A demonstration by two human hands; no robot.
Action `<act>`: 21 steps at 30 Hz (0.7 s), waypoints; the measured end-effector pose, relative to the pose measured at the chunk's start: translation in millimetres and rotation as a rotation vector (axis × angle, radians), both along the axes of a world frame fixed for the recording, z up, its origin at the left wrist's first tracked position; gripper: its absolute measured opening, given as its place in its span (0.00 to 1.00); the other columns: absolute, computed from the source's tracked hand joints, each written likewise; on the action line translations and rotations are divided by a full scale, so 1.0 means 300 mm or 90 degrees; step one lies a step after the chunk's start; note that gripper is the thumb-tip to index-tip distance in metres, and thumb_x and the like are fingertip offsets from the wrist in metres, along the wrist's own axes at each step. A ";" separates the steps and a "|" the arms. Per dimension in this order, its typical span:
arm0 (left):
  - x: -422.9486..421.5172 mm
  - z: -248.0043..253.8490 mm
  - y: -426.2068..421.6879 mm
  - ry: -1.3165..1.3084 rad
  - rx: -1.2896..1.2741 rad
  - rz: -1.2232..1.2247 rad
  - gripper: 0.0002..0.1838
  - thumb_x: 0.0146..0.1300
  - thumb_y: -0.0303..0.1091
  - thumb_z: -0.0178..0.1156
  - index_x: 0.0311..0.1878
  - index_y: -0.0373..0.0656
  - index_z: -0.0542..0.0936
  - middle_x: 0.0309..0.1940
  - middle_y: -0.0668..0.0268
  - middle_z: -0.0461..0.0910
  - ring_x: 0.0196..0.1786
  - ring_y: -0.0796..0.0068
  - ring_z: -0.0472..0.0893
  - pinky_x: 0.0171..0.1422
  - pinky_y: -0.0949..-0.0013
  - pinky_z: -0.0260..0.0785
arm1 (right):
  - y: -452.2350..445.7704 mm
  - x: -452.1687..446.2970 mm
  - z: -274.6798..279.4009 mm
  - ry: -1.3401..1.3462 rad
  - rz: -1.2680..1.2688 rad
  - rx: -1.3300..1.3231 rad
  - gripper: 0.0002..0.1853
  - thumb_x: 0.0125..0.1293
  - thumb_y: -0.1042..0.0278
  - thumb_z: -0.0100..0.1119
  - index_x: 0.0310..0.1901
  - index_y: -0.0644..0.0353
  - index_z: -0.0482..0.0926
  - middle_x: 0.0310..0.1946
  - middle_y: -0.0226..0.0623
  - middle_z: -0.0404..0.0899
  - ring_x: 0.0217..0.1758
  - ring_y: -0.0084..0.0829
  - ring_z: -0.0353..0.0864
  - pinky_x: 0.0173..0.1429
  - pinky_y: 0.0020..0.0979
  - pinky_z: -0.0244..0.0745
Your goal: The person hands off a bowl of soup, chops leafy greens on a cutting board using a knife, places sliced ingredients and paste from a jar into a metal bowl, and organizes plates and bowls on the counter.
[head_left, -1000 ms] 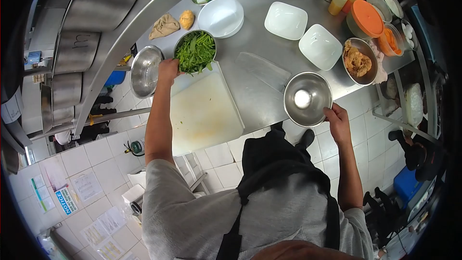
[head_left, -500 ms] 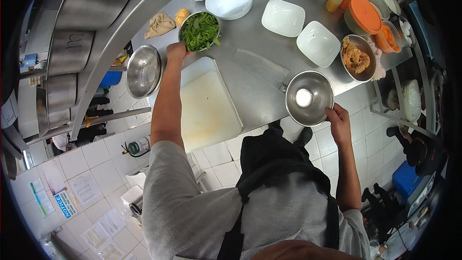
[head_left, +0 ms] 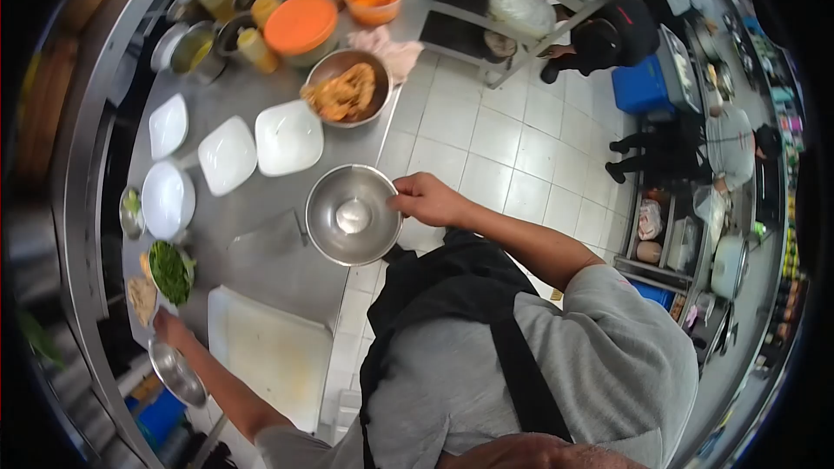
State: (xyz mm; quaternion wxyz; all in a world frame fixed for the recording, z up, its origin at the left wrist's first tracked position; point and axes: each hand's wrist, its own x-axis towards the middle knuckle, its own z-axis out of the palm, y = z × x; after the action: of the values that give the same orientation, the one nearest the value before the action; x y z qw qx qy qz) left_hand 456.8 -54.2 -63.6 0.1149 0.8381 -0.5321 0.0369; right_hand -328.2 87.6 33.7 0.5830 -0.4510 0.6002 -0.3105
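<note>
My right hand [head_left: 426,198] grips the rim of an empty stainless steel bowl [head_left: 334,239], held at the table's front edge with its inside facing up. My left hand [head_left: 168,330] reaches to the far left, close to a bowl of green leaves [head_left: 172,274] and beside some stacked steel bowls [head_left: 180,375]. Blur and distance hide its fingers. A white cutting board [head_left: 239,317] lies right of that hand. Left of the held bowl is a broad, flat, shiny thing [head_left: 265,239], perhaps a cleaver; its end is partly hidden.
White dishes [head_left: 289,139] stand on the steel table [head_left: 221,217]. Beyond are a bowl of cooked-looking orange-brown food [head_left: 347,91], an orange-lidded tub [head_left: 301,24], squeeze bottles [head_left: 257,50] and a pink cloth [head_left: 395,54]. Co-workers [head_left: 730,148] stand across the tiled floor.
The view has swung right, bringing the floor and co-workers into sight. My right hand still holds the steel bowl. My left hand now appears lower relative to the leaf bowl.
</note>
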 end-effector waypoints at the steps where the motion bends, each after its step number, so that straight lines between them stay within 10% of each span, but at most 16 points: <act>1: -0.112 0.104 0.011 0.079 -0.144 0.054 0.24 0.76 0.45 0.66 0.67 0.39 0.82 0.59 0.58 0.86 0.61 0.64 0.84 0.64 0.63 0.76 | 0.004 -0.035 -0.017 -0.025 -0.001 0.001 0.17 0.73 0.60 0.63 0.46 0.69 0.88 0.32 0.35 0.87 0.36 0.26 0.85 0.46 0.33 0.82; 4: -0.743 0.422 0.067 0.368 -0.308 -0.114 0.17 0.79 0.39 0.62 0.62 0.40 0.83 0.56 0.61 0.86 0.55 0.69 0.84 0.65 0.66 0.73 | 0.022 -0.151 -0.009 -0.075 -0.023 0.002 0.17 0.73 0.60 0.63 0.45 0.69 0.88 0.31 0.34 0.87 0.35 0.25 0.84 0.45 0.32 0.82; 7: -1.394 0.505 0.206 0.632 -0.094 -0.377 0.12 0.81 0.36 0.60 0.60 0.41 0.82 0.54 0.63 0.85 0.53 0.75 0.85 0.56 0.71 0.73 | 0.048 -0.310 0.019 -0.111 -0.031 0.000 0.16 0.73 0.59 0.63 0.45 0.67 0.89 0.30 0.33 0.86 0.34 0.23 0.84 0.45 0.31 0.82; 10: -2.009 0.524 0.385 0.907 0.145 -0.455 0.32 0.83 0.58 0.55 0.75 0.42 0.70 0.63 0.63 0.82 0.53 0.70 0.88 0.50 0.67 0.79 | 0.087 -0.501 0.054 -0.141 -0.078 -0.024 0.16 0.74 0.58 0.64 0.44 0.67 0.89 0.30 0.34 0.86 0.34 0.24 0.84 0.43 0.30 0.81; 13: -2.396 0.401 0.494 1.258 0.313 -0.333 0.37 0.83 0.62 0.52 0.80 0.43 0.66 0.69 0.60 0.80 0.62 0.66 0.85 0.54 0.62 0.81 | 0.142 -0.739 0.160 -0.060 -0.067 -0.051 0.17 0.73 0.58 0.65 0.42 0.67 0.88 0.29 0.36 0.87 0.32 0.25 0.84 0.41 0.32 0.80; 17: -2.825 0.424 0.524 1.323 0.332 -0.179 0.30 0.82 0.47 0.57 0.78 0.39 0.69 0.72 0.55 0.78 0.73 0.56 0.80 0.79 0.48 0.71 | 0.221 -1.072 0.225 0.049 -0.077 -0.143 0.19 0.72 0.54 0.65 0.36 0.65 0.87 0.26 0.41 0.85 0.30 0.30 0.82 0.39 0.37 0.78; 21: -3.089 0.424 0.459 1.322 0.342 -0.176 0.30 0.80 0.43 0.57 0.78 0.38 0.70 0.73 0.55 0.78 0.73 0.56 0.80 0.78 0.48 0.71 | 0.270 -1.424 0.399 0.190 0.049 -0.143 0.20 0.75 0.50 0.66 0.39 0.63 0.87 0.29 0.42 0.83 0.32 0.29 0.81 0.42 0.37 0.79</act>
State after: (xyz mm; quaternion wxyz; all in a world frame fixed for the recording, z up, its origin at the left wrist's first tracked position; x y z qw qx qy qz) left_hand -470.0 83.5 63.5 0.3250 0.3905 -0.2556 -0.8225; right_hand -755.5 168.6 153.5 0.4452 -0.5770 0.6237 -0.2826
